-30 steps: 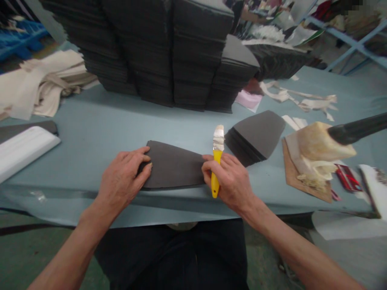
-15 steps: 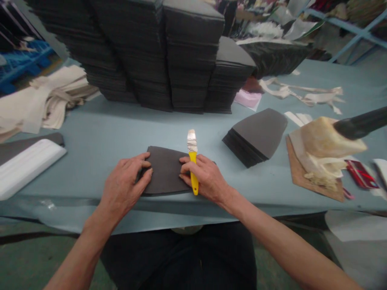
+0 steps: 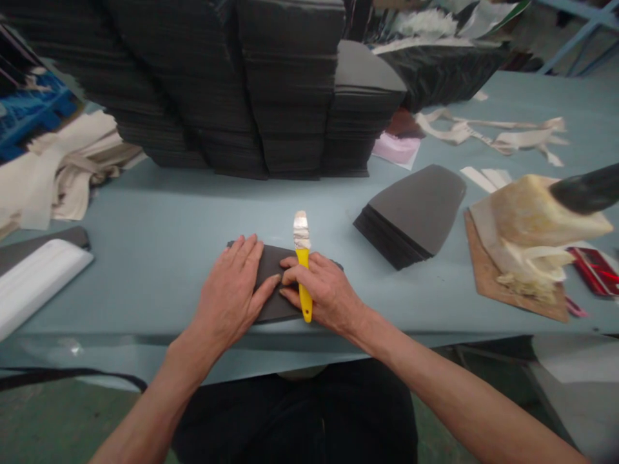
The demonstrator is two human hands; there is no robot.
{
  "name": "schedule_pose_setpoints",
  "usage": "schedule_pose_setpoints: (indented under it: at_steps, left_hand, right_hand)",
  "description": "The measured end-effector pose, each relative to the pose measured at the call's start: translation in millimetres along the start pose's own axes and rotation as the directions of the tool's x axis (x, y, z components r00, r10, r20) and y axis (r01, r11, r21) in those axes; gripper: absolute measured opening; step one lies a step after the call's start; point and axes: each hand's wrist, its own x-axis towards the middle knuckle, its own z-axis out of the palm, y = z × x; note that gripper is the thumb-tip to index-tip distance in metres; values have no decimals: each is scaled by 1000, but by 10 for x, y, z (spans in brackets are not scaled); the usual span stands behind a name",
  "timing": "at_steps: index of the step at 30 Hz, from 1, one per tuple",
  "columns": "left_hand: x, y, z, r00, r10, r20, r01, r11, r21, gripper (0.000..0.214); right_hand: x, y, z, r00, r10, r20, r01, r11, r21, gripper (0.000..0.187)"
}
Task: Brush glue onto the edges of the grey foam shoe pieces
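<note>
A dark grey flat panel lies near the front edge of the table, partly hidden under both hands. My left hand rests flat on its left part, fingers stretched out and thumb pointing right. My right hand carries a yellow-handled brush, its whitish bristles pointing away from me. The right fingertips also touch the panel's surface. To the right sits a small stack of dark grey tapered panels, apart from the hands.
Tall stacks of dark panels stand at the back. On the right, a glue-crusted container with a black handle sits on a brown board. Pale fabric strips and a white bar-shaped object lie left; a red case lies far right.
My left hand has moved right from the panel's left edge and now lies flat on top. My right hand still holds the brush, nearly in place. The view has shifted slightly.
</note>
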Motion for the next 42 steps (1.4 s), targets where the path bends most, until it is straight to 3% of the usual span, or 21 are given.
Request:
schedule_pose_setpoints:
  at_steps: [5, 11, 17, 25, 31, 42]
  left_hand:
    - [-41, 38, 38, 995, -86, -41, 88, 995, 39, 79]
    - [-43, 110, 52, 993, -105, -59, 110, 991, 76, 73]
    - [-32, 137, 59, 989, -132, -67, 138, 986, 89, 71]
    - [-37, 144, 55, 988, -153, -21, 154, 987, 43, 66]
    - [-38, 171, 35, 986, -163, -22, 164, 986, 41, 66]
    - [-23, 208, -19, 981, -192, 17, 192, 981, 17, 69]
  right_hand:
    - [-9, -3, -11, 1000, 5, -9, -5, 999, 43, 4]
    - [-6, 3, -18, 998, 10, -69, -6, 998, 68, 8]
    - [68, -100, -50, 998, 48, -37, -48, 999, -17, 3]
    - [263, -238, 174, 995, 86, 48, -87, 996, 23, 14]
    - [202, -191, 170, 991, 68, 115, -72, 997, 27, 16]
    - [-83, -96, 64, 990, 128, 50, -126, 991, -40, 19]
